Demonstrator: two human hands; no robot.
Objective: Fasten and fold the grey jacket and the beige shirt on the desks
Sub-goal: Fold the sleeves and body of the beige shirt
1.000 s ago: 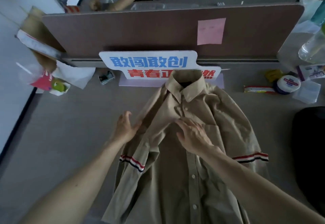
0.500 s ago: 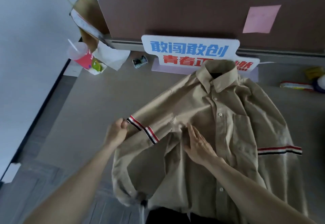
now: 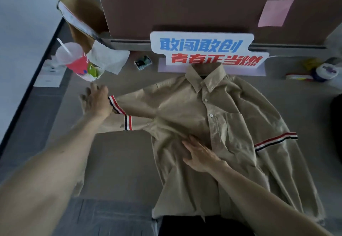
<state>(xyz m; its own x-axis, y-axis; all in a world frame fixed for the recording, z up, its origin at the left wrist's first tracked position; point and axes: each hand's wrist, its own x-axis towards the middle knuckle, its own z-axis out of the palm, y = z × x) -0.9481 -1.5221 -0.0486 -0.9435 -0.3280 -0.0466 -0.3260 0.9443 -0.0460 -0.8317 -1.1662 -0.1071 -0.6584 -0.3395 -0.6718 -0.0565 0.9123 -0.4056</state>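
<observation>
The beige shirt [image 3: 185,109] lies front up on the grey desk [image 3: 120,161], its collar toward the partition and its visible front buttons fastened. Its left sleeve, banded in red, white and dark stripes, stretches out to the left. My left hand [image 3: 97,102] rests flat on that sleeve just past the stripes, fingers spread. My right hand [image 3: 199,157] presses flat on the shirt front beside the button strip. The right sleeve lies along the shirt's right side. No grey jacket is in view.
A blue-and-red lettered sign [image 3: 203,50] stands behind the collar, against the brown partition [image 3: 185,7]. A red-and-clear cup with a straw [image 3: 74,59] and a white tissue [image 3: 109,57] sit near my left hand. A round tin [image 3: 325,71] and a dark object [image 3: 337,124] lie right.
My left hand has drawn the left sleeve out of its fold across the chest and spread it flat to the left. My right hand stayed pressed on the shirt front.
</observation>
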